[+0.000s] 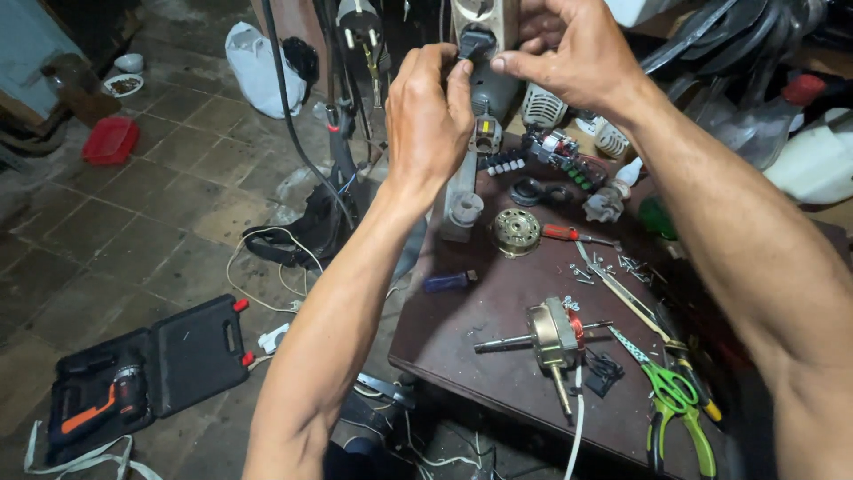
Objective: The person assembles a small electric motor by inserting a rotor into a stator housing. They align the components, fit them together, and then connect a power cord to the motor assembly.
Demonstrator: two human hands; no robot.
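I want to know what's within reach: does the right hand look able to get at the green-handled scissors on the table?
Probably yes. The scissors lie uncovered at the table's near edge, below the right forearm. But the right hand is busy up at the black plug and would have to let go.

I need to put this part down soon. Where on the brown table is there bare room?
The table is bare between the blue-handled tool, brass disc and motor with shaft, and along its near-left edge. Crowded: the screws, red screwdriver and green scissors to the right.
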